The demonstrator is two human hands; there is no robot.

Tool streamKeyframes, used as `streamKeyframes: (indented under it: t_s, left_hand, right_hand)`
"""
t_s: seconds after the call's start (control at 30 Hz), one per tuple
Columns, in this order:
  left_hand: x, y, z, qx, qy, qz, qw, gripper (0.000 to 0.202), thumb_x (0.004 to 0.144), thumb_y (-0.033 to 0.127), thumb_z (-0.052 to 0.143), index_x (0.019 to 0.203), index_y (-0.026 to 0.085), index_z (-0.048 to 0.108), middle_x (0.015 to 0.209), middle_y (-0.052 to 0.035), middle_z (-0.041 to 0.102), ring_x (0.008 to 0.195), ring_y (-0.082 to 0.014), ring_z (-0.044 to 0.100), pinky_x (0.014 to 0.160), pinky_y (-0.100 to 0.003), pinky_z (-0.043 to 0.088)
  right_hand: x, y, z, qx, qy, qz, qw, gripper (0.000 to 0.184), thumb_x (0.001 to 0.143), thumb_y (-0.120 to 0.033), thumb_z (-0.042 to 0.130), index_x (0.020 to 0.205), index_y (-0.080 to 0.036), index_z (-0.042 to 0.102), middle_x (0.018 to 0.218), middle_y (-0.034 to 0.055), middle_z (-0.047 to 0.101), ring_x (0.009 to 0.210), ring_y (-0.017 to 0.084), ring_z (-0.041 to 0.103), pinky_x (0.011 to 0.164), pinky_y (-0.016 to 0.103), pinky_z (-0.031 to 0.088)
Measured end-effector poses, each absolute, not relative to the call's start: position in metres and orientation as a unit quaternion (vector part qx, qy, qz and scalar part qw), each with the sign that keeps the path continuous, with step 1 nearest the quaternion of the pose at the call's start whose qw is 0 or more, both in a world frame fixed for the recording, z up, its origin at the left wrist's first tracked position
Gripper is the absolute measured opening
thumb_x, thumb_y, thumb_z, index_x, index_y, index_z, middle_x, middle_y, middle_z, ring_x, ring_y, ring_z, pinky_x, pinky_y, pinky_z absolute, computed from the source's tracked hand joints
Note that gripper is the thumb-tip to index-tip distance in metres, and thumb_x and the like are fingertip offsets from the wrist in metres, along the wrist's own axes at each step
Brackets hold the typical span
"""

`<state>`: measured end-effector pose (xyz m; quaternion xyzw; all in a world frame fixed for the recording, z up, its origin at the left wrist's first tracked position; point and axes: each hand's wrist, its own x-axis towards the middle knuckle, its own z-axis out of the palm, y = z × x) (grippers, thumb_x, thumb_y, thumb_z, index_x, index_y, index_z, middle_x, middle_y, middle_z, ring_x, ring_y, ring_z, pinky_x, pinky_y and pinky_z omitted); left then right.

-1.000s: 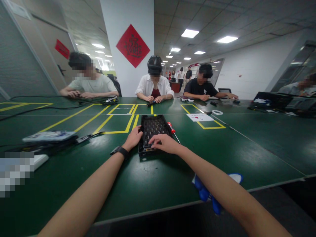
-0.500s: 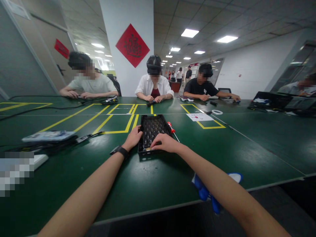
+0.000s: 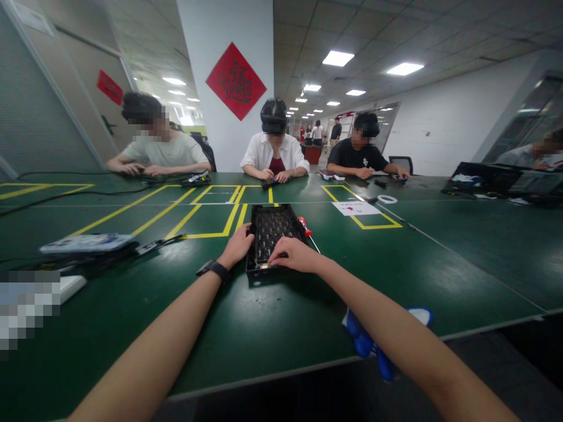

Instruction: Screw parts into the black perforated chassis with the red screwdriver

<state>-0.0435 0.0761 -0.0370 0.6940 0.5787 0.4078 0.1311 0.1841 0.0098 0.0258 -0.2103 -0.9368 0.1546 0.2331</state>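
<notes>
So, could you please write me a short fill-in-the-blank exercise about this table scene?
The left hand touches the ____ (left/right) side of the black tray.
The right hand is over its ____ (near/far) end.
The screwdriver has a mostly ____ handle.
The tape lines on the table are ____.

Missing words: left, near, red, yellow.

I can't make out a single word from here. The red diamond sign (image 3: 236,81) on the far white pillar (image 3: 224,20) bears dark brush characters, too blurred to read. A white sheet (image 3: 363,210) on the counter (image 3: 246,340), toward the right, carries faint print and red marks; the black shirt (image 3: 349,159) beyond shows a small white emblem (image 3: 365,162), equally illegible.
</notes>
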Motion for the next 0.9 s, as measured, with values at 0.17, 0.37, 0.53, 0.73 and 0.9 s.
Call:
streamKeyframes:
  t_s: [0.17,0.37,0.53,0.73,0.9]
  left_hand:
    - [-0.044,0.0769,-0.0375,0.694,0.578,0.409,0.131,0.054,0.076,0.022,0.041,0.128,0.008,0.044,0.126,-0.0142,0.053,0.113,-0.024,0.051,0.102,-0.041,0.037]
    - [-0.0442,0.0767,-0.0375,0.688,0.584,0.408,0.137,0.054,0.075,0.021,0.042,0.128,0.011,0.045,0.125,-0.0126,0.053,0.113,-0.0244,0.051,0.102,-0.042,0.037]
    - [-0.0439,0.0751,-0.0366,0.684,0.584,0.413,0.145,0.054,0.075,0.02,0.043,0.128,0.013,0.045,0.125,-0.0118,0.054,0.113,-0.024,0.051,0.102,-0.042,0.036]
    - [-0.0421,0.0727,-0.0339,0.68,0.585,0.416,0.149,0.054,0.074,0.019,0.043,0.127,0.011,0.046,0.126,-0.0125,0.054,0.114,-0.0253,0.051,0.102,-0.042,0.037]
    - [-0.0389,0.0693,-0.0302,0.67,0.583,0.431,0.163,0.053,0.073,0.017,0.044,0.126,0.013,0.048,0.123,-0.0109,0.056,0.114,-0.0257,0.051,0.103,-0.042,0.037]
  right_hand:
    - [0.1842,0.0097,0.0239,-0.221,-0.926,0.167,0.257,0.014,0.078,-0.026,0.066,0.086,-0.017,0.073,0.085,0.0052,0.07,0.089,0.015,0.057,0.085,0.028,0.041]
    - [0.1854,0.0102,0.0249,-0.224,-0.925,0.182,0.248,0.013,0.077,-0.025,0.067,0.084,-0.018,0.073,0.084,0.0043,0.071,0.087,0.015,0.058,0.085,0.028,0.041]
    - [0.1859,0.0114,0.0238,-0.223,-0.926,0.182,0.243,0.014,0.078,-0.026,0.065,0.086,-0.017,0.073,0.085,0.005,0.07,0.087,0.015,0.058,0.083,0.028,0.041]
    - [0.1857,0.0104,0.0243,-0.234,-0.924,0.186,0.24,0.015,0.078,-0.027,0.065,0.086,-0.017,0.073,0.085,0.0053,0.07,0.086,0.015,0.058,0.081,0.027,0.042]
    - [0.1846,0.0104,0.0235,-0.233,-0.922,0.184,0.25,0.015,0.078,-0.026,0.065,0.085,-0.017,0.074,0.085,0.0056,0.07,0.084,0.015,0.059,0.079,0.026,0.042]
